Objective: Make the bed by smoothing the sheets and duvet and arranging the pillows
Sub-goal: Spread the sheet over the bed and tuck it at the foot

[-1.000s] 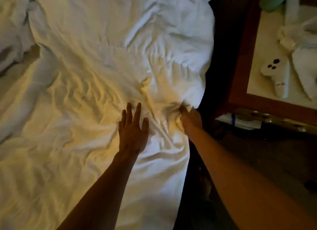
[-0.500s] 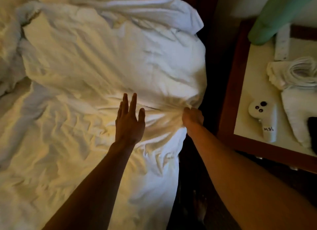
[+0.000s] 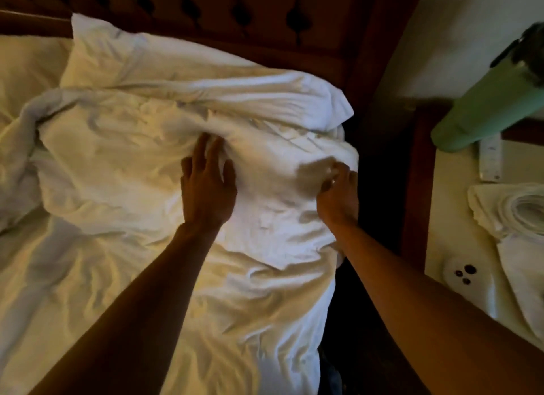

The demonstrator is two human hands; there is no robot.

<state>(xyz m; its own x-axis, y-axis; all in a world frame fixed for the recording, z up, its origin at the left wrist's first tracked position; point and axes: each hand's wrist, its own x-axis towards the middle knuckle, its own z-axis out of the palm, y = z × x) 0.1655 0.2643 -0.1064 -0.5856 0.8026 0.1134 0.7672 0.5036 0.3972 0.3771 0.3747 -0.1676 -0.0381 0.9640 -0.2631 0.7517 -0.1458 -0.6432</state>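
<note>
Both hands working the white duvet [image 3: 141,164] at the head of the bed.

Left hand [image 3: 207,185] is lying flat at frame centre, fingers [image 3: 203,150] slightly spread and pushing into a raised fold. Right hand [image 3: 338,194] is sitting at the duvet's right edge, fingers [image 3: 335,173] curling to pinch the cloth. Pillow [image 3: 206,67] is lying above, against the dark headboard [image 3: 235,11]. At frame right, the counter [image 3: 453,218] is carrying a green bottle [image 3: 488,106], a white phone [image 3: 462,274] and folded white cloth [image 3: 518,259].
</note>
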